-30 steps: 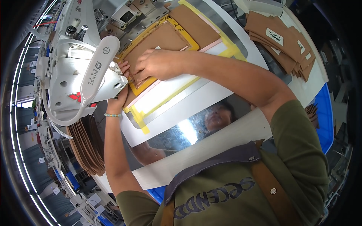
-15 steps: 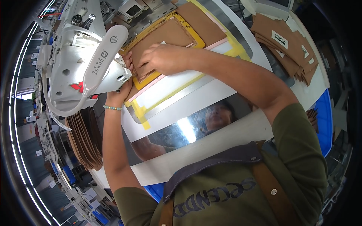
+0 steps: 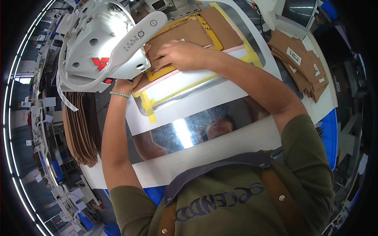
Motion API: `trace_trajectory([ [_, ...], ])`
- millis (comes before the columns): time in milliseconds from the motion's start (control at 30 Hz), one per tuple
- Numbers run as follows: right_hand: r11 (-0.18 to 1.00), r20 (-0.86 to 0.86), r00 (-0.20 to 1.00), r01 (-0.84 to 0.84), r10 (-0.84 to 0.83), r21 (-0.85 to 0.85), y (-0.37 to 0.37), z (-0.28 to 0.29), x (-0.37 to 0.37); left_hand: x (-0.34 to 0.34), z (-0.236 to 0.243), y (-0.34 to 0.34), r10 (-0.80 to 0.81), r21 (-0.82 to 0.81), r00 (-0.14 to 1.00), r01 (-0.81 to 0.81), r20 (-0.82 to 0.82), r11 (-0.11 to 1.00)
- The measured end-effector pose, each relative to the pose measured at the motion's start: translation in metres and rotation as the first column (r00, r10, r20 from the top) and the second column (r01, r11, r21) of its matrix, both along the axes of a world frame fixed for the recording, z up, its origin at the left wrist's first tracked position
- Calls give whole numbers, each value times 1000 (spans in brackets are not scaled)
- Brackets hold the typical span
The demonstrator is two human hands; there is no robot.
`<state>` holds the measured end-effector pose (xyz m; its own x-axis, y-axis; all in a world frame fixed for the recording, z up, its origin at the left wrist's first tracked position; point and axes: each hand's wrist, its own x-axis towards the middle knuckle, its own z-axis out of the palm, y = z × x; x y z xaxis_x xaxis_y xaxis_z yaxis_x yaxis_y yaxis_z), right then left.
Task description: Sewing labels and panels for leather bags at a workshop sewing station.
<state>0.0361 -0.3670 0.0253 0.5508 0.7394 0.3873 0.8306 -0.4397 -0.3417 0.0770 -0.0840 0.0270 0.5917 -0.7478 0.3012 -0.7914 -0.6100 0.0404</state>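
My right hand [image 3: 183,56] rests palm down on a brown fabric piece [image 3: 179,34] with a small white label, its fingers spread and slightly bent, pointing left. Around that piece runs a yellow frame [image 3: 215,42] with dark handwritten marks. My left hand [image 3: 128,85], a beaded bracelet at its wrist, reaches under the white sewing machine head [image 3: 103,43], which hides most of its fingers. Beneath the frame lies a white sheet with a clear template [image 3: 185,94], edged with yellow and pink tape. More brown fabric [image 3: 226,29] lies to the frame's right.
A long lamp arm [image 3: 138,35] juts from the machine head above my left hand. Folded brown pieces [image 3: 80,129] stand stacked at the left. Labelled brown pieces [image 3: 301,63] lie at the far right. A shiny metal plate [image 3: 177,133] is set in the near table edge; a blue bin [image 3: 330,137] sits lower right.
The whole view has shifted, so the machine head now sits further right and covers more of my left hand. My right hand stays on the fabric, its fingers in nearly the same pose.
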Motion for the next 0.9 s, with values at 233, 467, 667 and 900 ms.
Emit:
trace_trajectory([
  [233,1000,28,1000,6,-6,0,7,-4,6,4,-14,7,-199,-480,803,-121,-562,869],
  [467,999,41,999,30,-31,12,3,-5,3,6,-10,7,-57,-218,937,-21,-346,976],
  [667,993,-156,987,12,-31,-120,7,25,-3,-3,-3,9,-155,-392,886,-33,-437,919],
  [900,985,70,987,151,-145,-84,14,3,12,-26,-18,26,67,-367,907,-235,-416,900],
])
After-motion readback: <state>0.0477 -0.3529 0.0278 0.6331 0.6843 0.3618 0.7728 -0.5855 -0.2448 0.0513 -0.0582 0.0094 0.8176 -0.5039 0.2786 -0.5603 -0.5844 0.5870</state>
